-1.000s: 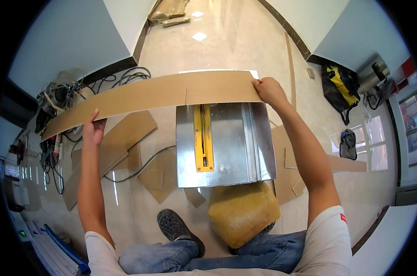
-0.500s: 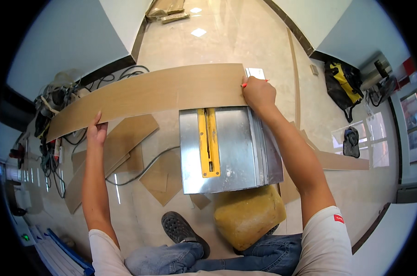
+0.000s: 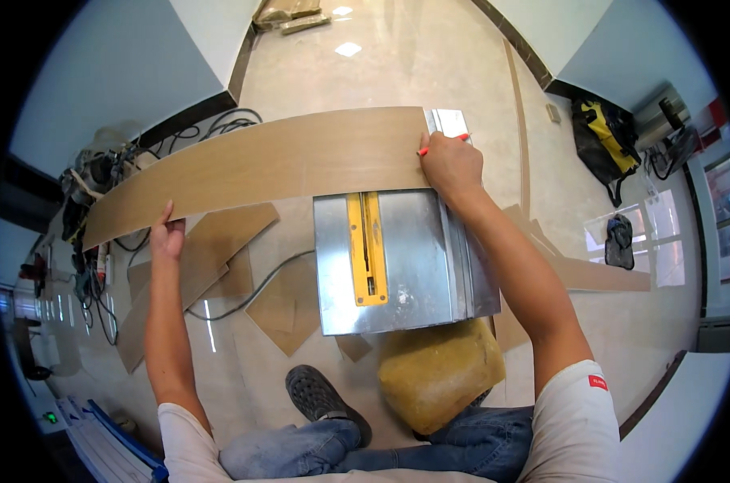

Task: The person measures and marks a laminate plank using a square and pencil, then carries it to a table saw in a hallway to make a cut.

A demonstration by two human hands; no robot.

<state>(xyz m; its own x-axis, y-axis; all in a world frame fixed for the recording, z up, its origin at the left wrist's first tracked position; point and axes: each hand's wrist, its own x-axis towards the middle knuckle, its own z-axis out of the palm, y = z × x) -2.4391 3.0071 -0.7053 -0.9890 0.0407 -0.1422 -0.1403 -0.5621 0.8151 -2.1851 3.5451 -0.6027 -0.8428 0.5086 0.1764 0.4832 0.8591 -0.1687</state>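
Note:
A long tan wooden board (image 3: 244,161) lies across the far part of a metal saw table (image 3: 413,258) and sticks out well past its left side. My left hand (image 3: 168,236) grips the board's near edge out there, a finger on top and the rest partly hidden beneath. At the board's right end is my right hand (image 3: 453,167), closed around a thin red pencil (image 3: 423,151) and resting against the board's edge. A yellow slotted insert (image 3: 368,274) with a dark slit runs through the tabletop, its far end covered by the board.
Offcut boards (image 3: 220,241) and a dark cable (image 3: 260,290) lie on the floor at left, near tangled cords and tools (image 3: 99,181). A yellow block-like container (image 3: 441,378) stands before the table by my feet. A black-and-yellow bag (image 3: 602,149) sits at right.
The board's right end has shifted slightly left, so more of the metal strip beyond it shows. The right hand stays at that end with the pencil; the left keeps its grip.

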